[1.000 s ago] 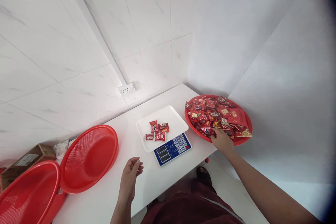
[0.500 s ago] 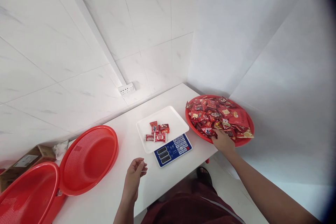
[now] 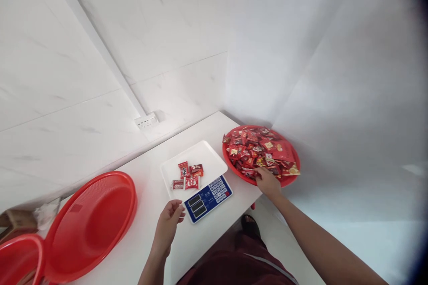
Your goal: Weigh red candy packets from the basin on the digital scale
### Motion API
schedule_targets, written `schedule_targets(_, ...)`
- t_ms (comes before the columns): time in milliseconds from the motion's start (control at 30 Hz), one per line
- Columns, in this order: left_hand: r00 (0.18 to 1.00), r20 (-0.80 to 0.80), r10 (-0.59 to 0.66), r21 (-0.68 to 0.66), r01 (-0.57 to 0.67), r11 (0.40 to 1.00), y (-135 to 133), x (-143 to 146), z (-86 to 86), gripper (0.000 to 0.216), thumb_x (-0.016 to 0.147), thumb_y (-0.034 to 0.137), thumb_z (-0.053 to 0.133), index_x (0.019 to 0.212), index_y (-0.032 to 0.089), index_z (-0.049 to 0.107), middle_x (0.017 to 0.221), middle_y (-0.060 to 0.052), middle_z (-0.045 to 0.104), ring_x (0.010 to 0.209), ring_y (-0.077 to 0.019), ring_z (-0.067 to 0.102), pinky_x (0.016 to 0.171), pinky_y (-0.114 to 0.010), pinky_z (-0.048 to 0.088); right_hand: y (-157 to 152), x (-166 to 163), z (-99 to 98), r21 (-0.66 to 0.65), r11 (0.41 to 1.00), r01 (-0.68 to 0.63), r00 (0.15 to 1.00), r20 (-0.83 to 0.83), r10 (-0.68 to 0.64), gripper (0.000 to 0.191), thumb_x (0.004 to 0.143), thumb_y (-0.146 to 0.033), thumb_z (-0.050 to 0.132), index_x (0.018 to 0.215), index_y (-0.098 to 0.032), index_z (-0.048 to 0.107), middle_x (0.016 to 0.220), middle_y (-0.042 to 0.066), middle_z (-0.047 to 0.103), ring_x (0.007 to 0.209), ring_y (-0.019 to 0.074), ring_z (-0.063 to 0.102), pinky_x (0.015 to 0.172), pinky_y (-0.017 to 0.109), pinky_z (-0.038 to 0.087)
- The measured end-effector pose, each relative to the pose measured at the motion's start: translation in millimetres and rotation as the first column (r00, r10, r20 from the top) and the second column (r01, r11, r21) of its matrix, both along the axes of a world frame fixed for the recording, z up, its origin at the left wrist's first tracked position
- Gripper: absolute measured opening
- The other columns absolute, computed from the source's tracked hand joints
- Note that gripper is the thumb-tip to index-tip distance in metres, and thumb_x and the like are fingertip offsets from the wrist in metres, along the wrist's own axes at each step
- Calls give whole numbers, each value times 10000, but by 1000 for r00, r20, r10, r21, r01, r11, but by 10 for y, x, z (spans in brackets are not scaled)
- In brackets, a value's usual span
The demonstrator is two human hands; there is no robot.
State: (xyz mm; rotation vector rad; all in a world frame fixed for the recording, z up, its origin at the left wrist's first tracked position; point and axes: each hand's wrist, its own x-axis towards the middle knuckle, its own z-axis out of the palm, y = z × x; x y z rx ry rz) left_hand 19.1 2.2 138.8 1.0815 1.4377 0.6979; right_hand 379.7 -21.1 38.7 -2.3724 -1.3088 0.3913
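Touching the wrapped snacks (image 3: 246, 144) is the right hand (image 3: 269, 183).

White wall tiles (image 3: 100, 67) with faint grey marble veins are covering the left side, and a white cable trunking (image 3: 95, 42) is running slantwise down to a wall socket (image 3: 146, 121). A plain pale wall (image 3: 351, 98) is meeting them at the corner, carrying soft shadows. A white table (image 3: 214, 127) is standing along the tiles, above a pale floor (image 3: 279, 236).
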Motion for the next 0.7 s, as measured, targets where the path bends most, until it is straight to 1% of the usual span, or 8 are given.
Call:
schedule_targets(100,1000,-13,3,-25,-3,1000,-35,-49,-38,447,598,495,666,891,164,597,786,-67,651,746,-225,620,726,-374,481,3,65,22,31,999,-12,1000,-5,12,362,749,-79,357,873,-216,668,1019,22,649,1027,172,539,879,283,412)
schedule_targets(167,1000,-25,11,-47,-12,999,-64,-104,-83,464,588,499,677,899,165,596,793,-70,654,759,-235,624,737,-384,484,37,104,63,15,1000,24,1000,11,-24,364,764,-77,335,834,-198,671,988,36,659,1013,183,542,876,294,410)
schedule_targets(267,998,-41,55,-39,-57,998,-109,-181,-177,480,588,521,669,900,165,590,778,-63,648,748,-230,623,736,-384,486,165,141,141,-12,999,43,999,21,-42,342,822,-142,338,961,-194,647,1063,52,643,1048,186,536,866,288,406)
schedule_targets(333,996,-46,76,-33,-77,996,-131,-209,-234,496,587,538,663,901,162,585,769,-60,641,737,-224,619,730,-381,486,298,152,181,-62,998,32,999,6,-32,314,859,-255,363,1019,-189,625,1039,79,654,997,201,576,818,299,427)
schedule_targets(467,998,-41,39,-53,-41,998,-146,-182,-230,514,574,551,671,897,160,595,776,-62,643,742,-217,617,724,-363,488,562,162,220,-185,983,20,1000,-18,-24,459,782,-470,506,1121,-167,570,958,146,674,884,285,626,706,362,450)
schedule_targets(567,1000,-24,14,-64,-16,998,-155,-133,-144,486,585,537,670,892,165,607,788,-63,647,751,-214,621,726,-348,484,635,185,262,-223,975,-9,1000,-22,4,403,732,-389,583,1103,-230,572,980,110,676,900,278,625,715,348,442)
schedule_targets(633,1000,-11,4,-83,-5,997,-170,-120,-99,482,579,525,678,891,164,608,792,-64,646,758,-214,620,730,-345,480,610,219,317,-233,972,-29,999,-27,23,271,738,-308,562,995,-241,614,956,86,681,889,262,628,712,330,437)
schedule_targets(700,1000,-5,9,-84,-10,996,-192,-133,-81,477,586,522,670,894,163,605,794,-63,641,760,-208,613,734,-342,474,561,251,389,-226,973,-35,999,-29,29,222,760,-282,511,941,-224,623,940,87,680,880,260,628,708,330,435)
